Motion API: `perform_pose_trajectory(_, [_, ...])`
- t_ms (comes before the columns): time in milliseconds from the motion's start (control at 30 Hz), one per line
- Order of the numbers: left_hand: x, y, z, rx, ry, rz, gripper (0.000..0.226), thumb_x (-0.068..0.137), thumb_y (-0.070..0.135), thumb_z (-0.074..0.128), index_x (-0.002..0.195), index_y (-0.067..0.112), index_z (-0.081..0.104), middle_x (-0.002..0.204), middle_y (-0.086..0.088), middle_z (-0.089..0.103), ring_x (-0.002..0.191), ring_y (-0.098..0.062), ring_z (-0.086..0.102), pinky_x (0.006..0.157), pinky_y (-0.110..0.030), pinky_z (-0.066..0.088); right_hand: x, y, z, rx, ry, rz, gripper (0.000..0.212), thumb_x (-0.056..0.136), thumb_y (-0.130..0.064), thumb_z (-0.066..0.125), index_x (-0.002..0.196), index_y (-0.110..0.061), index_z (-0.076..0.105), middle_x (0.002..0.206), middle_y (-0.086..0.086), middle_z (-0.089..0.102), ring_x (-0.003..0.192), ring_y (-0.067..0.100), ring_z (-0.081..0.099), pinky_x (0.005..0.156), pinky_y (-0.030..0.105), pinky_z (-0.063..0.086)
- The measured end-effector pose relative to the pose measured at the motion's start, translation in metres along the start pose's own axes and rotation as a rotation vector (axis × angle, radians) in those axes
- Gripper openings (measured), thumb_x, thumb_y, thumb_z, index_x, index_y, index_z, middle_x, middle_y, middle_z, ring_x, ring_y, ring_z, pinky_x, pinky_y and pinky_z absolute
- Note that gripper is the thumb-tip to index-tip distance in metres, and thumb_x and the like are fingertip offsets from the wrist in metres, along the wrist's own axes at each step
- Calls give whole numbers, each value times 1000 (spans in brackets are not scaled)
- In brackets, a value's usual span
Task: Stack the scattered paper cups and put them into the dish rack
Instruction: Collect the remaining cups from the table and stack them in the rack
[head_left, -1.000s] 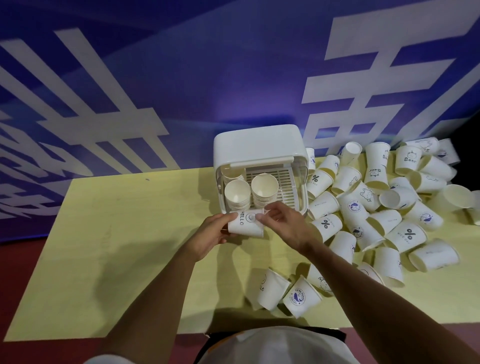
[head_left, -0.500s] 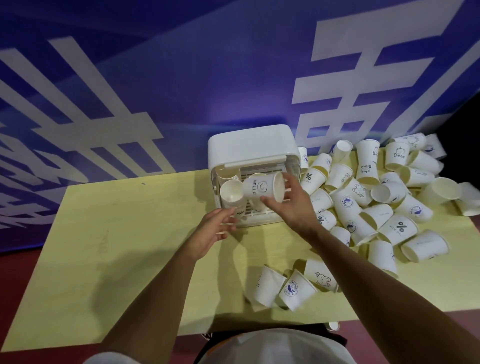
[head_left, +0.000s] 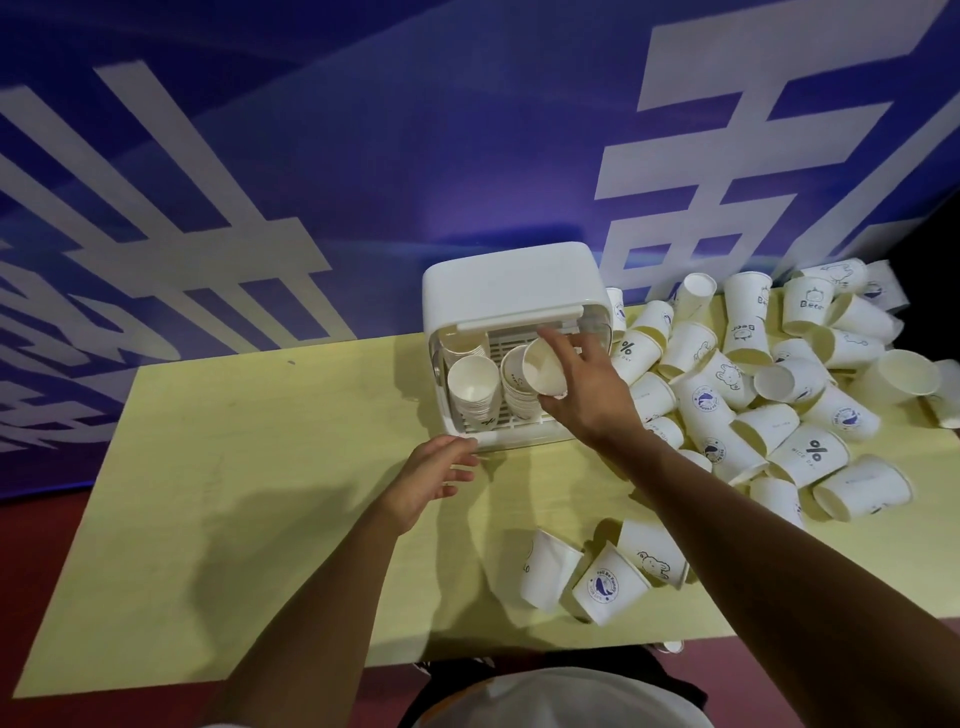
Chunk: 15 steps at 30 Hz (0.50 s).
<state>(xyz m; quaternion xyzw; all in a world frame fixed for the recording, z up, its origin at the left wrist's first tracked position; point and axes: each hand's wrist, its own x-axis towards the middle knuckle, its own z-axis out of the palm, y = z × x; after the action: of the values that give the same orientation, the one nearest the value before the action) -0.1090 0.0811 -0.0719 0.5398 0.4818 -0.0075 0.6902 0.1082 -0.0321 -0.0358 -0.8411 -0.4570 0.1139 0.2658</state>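
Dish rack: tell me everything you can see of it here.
The dish rack is a white plastic box with a rounded top, open front and slatted floor, upright at the far edge of the table. Stacks of paper cups stand inside. The right hand holds a cup tilted over the right stack; the left hand lies open by its front corner.

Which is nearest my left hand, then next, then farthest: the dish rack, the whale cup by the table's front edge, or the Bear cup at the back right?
1. Dish rack, just ahead of the left hand.
2. Whale cup, near front edge, to its right.
3. Bear cup, far back right.
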Motion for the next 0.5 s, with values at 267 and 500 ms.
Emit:
perform_pose_trajectory(267, [2,-5,-5,14,7,-15,28,93,41,64,111,19,67,103,-1,73,90,-17,68,77,-31,44,8,-12,3,32,12,21,79,84,-48,69,149,-25,30,140,8,47,124,28,47,90,37,47])
perform_pose_trajectory(500, [1,-11,0,36,-7,-31,26,93,38,66,110,19,67,105,-3,73,88,-16,67,73,-28,44,12,-11,8,11,-33,49,80,84,-43,69,150,-21,28,144,12,44,130,31,42,99,40,43])
